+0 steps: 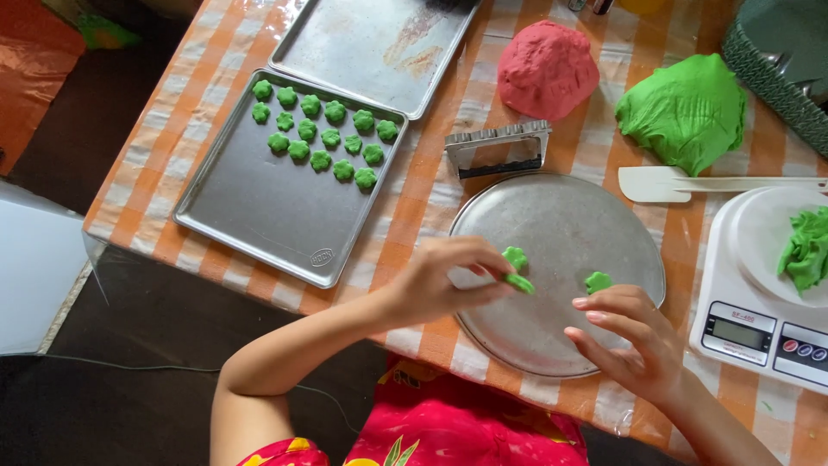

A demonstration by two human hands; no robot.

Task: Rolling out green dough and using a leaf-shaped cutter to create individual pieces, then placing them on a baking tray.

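Green dough [520, 282] is pinched between the fingertips of the left hand [435, 280], above the round tray [552, 224]; its shape is blurred and cannot be made out. The right hand [634, 336] is held open and empty over the near right rim of the round tray, fingers loosely curled, just beside one flower piece [597, 281]. A second flower piece [515, 256] is seen lying on the round tray next to the left fingertips. The baking sheet [259, 207] is filled only in its far part by rows of green flower shapes [323, 134]; its near half is left bare. A second sheet [371, 43], stained, is cut off by the top edge. The scale [750, 319] is cut off at the right; a white plate on it is loaded with green scraps [806, 246]. A red lump [546, 67], a green lump [686, 108], a cutter [498, 148] and a white spatula [673, 184] are laid on the checked cloth [172, 138]. The basket [776, 52] is only partly shown. The table's near edge is met by the person's torso.
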